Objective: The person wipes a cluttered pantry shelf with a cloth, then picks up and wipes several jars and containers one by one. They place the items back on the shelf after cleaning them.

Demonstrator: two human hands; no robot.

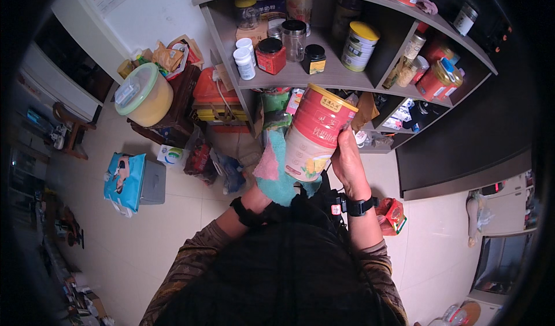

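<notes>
My right hand (350, 163) grips a tall red and cream canister (310, 141) with a yellow lid by its right side. The canister bears writing and a printed picture, and it tilts in front of the shelf. A teal and pink cloth (277, 170) covers most of my left hand (256, 199) and lies against the canister's left side. The left fingers are hidden behind the cloth and the canister. Black bands circle both wrists.
Ahead, a grey shelf unit (312, 78) holds jars, a yellow-lidded tin (360, 46) and white bottles (245, 63). To the left, a green-lidded tub (145, 94) sits on a dark wooden stand. A blue package (124, 180) and a red bag (391, 216) are lower down.
</notes>
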